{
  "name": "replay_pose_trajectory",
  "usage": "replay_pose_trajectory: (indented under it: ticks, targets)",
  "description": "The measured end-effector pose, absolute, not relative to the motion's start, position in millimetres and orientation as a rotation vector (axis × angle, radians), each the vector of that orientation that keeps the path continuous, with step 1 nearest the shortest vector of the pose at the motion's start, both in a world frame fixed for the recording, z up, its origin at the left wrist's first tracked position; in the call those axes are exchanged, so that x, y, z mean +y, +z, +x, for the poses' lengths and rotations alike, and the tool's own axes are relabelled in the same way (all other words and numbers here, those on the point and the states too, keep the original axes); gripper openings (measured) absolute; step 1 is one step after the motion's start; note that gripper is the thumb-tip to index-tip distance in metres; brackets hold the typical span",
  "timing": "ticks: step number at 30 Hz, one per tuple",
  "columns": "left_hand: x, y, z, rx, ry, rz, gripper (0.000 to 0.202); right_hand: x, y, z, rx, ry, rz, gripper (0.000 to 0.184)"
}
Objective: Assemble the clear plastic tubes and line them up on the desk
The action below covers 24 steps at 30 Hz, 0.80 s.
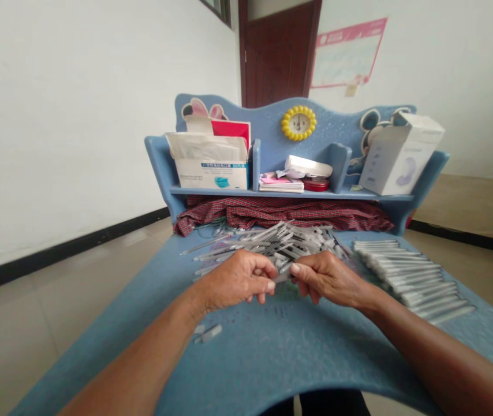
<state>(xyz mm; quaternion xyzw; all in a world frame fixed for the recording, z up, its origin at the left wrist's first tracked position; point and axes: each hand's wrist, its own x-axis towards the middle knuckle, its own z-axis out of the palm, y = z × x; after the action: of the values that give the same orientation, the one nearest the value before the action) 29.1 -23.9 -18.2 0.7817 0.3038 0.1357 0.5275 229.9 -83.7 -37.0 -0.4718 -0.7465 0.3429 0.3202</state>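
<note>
My left hand (240, 278) and my right hand (328, 278) meet over the front edge of a loose pile. Both are closed on a slim, translucent pen-like stick (282, 277), whose ends are hidden by my fingers. Behind them, the pile of similar clear, grey and dark sticks (290, 240) lies jumbled. To the right, more of these sticks form a neat stack (415, 277), laid side by side. Two small whitish pieces (209, 333) rest on the desk below my left wrist.
The blue desk (272, 358) has a rear shelf with a mask box (212, 173), a tilted white box (402, 156), paper pads (281, 184) and a red tin (316, 184). A yellow clock (299, 123) is on the backboard. Red checked cloth (281, 212) lies beneath the shelf.
</note>
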Motion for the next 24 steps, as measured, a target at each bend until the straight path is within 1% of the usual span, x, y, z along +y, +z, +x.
replay_pose_trajectory:
  ticks: [1,5,6,9,14,19,24]
  targets:
    - [-24.0,-18.2,29.2,0.725,0.324,1.87,0.014,-83.8,-37.1,229.9,-1.964,0.899,-1.244,0.047]
    - [-24.1,-17.7,29.7,0.74,0.32,1.881,0.015,-83.8,-38.5,229.6,-1.961,0.891,-1.198,0.036]
    - [-24.2,-17.4,29.8,0.743,0.319,1.88,0.015,-83.8,-38.7,229.6,-1.969,0.883,-1.2,0.037]
    - [-24.7,-16.4,30.2,0.745,0.313,1.872,0.015,-83.8,-38.4,230.1,-2.004,0.854,-1.236,0.047]
    - [-24.7,-16.2,30.3,0.744,0.304,1.888,0.014,-83.2,-38.7,230.3,-1.929,0.87,-1.181,0.035]
    - [-23.6,-18.1,30.5,0.74,0.299,1.894,0.014,-82.6,-38.4,230.8,-1.95,0.874,-1.221,0.045]
    - [-24.6,-19.5,31.0,0.763,0.318,1.928,0.014,-81.7,-41.2,231.6,-1.926,0.905,-1.179,0.038]
